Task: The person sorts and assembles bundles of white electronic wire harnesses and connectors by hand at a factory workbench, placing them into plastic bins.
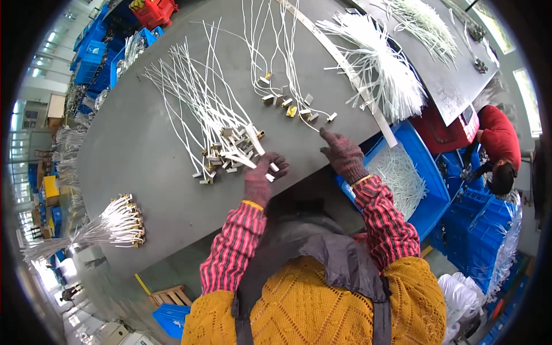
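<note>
The white terminal wires (221,123) lie fanned near the tabletop's (138,149) front edge. The gloved left hand (260,175) pinches a few connector ends. The right hand (343,154) reaches, fingers extended and empty, toward separate wires (287,86). Ends should be aligned before bundling, judging by the finished bundle (115,225) at the left edge.

On the grey desk (144,149) lies a spread of white wires with small metal terminals (213,115). The gloved left hand (261,172) grips a few of these wires at their terminal ends. The gloved right hand (343,154) reaches, forefinger out, toward a smaller group of wires (287,86). A blue crate (428,195) stands beside the desk.
</note>
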`<control>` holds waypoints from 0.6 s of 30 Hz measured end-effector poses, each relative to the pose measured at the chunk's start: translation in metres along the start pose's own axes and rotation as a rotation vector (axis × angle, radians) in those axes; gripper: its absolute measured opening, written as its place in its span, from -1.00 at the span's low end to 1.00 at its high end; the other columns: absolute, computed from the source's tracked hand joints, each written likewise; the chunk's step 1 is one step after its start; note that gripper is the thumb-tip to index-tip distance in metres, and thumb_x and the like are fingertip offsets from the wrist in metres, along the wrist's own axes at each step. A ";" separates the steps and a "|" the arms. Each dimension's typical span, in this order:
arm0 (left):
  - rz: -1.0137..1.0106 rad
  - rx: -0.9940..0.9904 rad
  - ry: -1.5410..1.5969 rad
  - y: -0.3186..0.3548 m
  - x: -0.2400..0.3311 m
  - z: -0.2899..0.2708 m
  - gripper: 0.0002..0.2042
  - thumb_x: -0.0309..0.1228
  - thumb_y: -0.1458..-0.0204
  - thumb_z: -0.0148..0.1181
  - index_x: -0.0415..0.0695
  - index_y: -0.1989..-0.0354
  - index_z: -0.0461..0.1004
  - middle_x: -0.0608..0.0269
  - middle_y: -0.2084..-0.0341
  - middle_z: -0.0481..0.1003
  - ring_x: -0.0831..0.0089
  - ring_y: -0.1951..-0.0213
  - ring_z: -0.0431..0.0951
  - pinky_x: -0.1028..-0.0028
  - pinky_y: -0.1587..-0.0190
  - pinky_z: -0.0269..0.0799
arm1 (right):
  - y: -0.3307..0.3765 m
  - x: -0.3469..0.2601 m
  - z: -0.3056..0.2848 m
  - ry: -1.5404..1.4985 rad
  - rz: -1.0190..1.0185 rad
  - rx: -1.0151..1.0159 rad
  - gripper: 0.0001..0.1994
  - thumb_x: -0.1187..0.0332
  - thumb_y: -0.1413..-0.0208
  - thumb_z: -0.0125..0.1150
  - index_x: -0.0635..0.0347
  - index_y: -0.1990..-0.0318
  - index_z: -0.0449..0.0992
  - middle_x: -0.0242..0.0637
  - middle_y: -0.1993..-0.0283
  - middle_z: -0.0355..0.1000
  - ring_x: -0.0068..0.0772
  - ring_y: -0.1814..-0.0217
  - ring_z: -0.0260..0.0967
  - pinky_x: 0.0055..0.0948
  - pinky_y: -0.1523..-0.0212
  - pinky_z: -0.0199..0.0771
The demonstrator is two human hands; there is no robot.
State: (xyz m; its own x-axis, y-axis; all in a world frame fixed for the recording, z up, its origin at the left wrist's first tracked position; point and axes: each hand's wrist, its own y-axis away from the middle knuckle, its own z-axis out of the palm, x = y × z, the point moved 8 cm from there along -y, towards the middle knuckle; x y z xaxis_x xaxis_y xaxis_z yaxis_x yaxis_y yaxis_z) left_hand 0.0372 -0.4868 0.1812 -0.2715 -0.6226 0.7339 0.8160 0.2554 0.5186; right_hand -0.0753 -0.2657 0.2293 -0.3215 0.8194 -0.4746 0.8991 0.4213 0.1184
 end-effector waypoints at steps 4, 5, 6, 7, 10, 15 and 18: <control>-0.028 0.024 0.054 -0.035 -0.042 0.048 -0.79 -0.36 -0.19 0.15 -0.29 0.17 0.46 0.01 0.35 0.57 0.23 0.37 0.64 0.32 0.32 0.66 | 0.026 -0.031 0.008 0.149 -0.138 -0.135 -0.62 0.13 -0.14 0.21 -0.09 -0.11 0.40 -0.14 0.15 0.50 0.04 0.13 0.51 -0.05 0.25 0.51; 0.367 -0.025 -0.418 -0.037 -0.027 0.064 -0.80 -0.37 -0.18 0.10 -0.26 0.16 0.47 0.09 0.44 0.56 0.31 0.49 0.60 0.35 0.41 0.64 | 0.033 -0.037 0.013 0.215 -0.159 -0.205 -0.61 0.10 -0.14 0.21 -0.12 -0.12 0.44 -0.16 0.15 0.49 0.02 0.17 0.52 -0.07 0.27 0.51; 0.169 0.099 -0.165 -0.044 -0.040 0.082 -0.81 -0.35 -0.19 0.07 -0.25 0.25 0.47 0.15 0.53 0.52 0.36 0.59 0.54 0.39 0.54 0.53 | 0.043 -0.025 0.030 0.258 -0.139 -0.233 -0.68 0.08 -0.17 0.16 -0.10 -0.04 0.49 -0.13 0.18 0.49 0.02 0.16 0.51 -0.09 0.26 0.51; -0.024 0.242 0.086 -0.048 -0.049 0.093 -0.79 -0.33 -0.19 0.04 -0.23 0.34 0.46 0.20 0.63 0.47 0.41 0.68 0.48 0.43 0.66 0.42 | 0.054 -0.031 0.031 0.254 -0.136 -0.232 -0.68 0.08 -0.17 0.16 -0.10 -0.04 0.49 -0.13 0.18 0.49 0.02 0.16 0.51 -0.09 0.26 0.51; -0.013 0.393 -0.071 -0.070 -0.061 0.098 -0.74 -0.25 -0.17 0.05 -0.13 0.49 0.45 0.31 0.72 0.41 0.48 0.80 0.29 0.45 0.76 0.13 | 0.095 -0.028 0.017 -0.463 -0.105 0.045 -0.80 0.23 -0.12 0.25 0.07 0.15 0.57 -0.16 0.27 0.50 -0.21 0.22 0.50 -0.29 0.20 0.51; -0.111 0.410 -0.066 -0.084 -0.093 0.103 -0.77 -0.28 -0.15 0.07 -0.14 0.48 0.43 0.28 0.71 0.40 0.48 0.79 0.31 0.45 0.76 0.16 | 0.220 0.048 0.003 -0.802 0.507 -0.081 -0.69 0.40 0.01 0.40 0.15 0.08 0.55 -0.33 0.21 0.51 -0.48 0.12 0.47 -0.40 0.13 0.49; -0.094 0.245 0.100 -0.094 -0.091 0.105 -0.80 -0.31 -0.19 0.10 -0.19 0.36 0.46 0.18 0.60 0.50 0.36 0.69 0.49 0.40 0.67 0.42 | 0.334 0.154 0.016 -0.867 0.729 0.188 -0.78 0.55 0.02 0.27 0.22 0.16 0.57 -0.34 0.22 0.56 -0.51 0.19 0.48 -0.49 0.20 0.48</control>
State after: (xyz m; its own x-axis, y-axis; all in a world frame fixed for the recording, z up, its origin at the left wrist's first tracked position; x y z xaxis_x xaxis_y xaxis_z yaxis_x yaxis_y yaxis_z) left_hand -0.0681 -0.3761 0.1119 -0.2790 -0.7186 0.6370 0.6382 0.3569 0.6821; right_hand 0.1808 -0.0049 0.1814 0.5411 0.2702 -0.7963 0.8409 -0.1683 0.5143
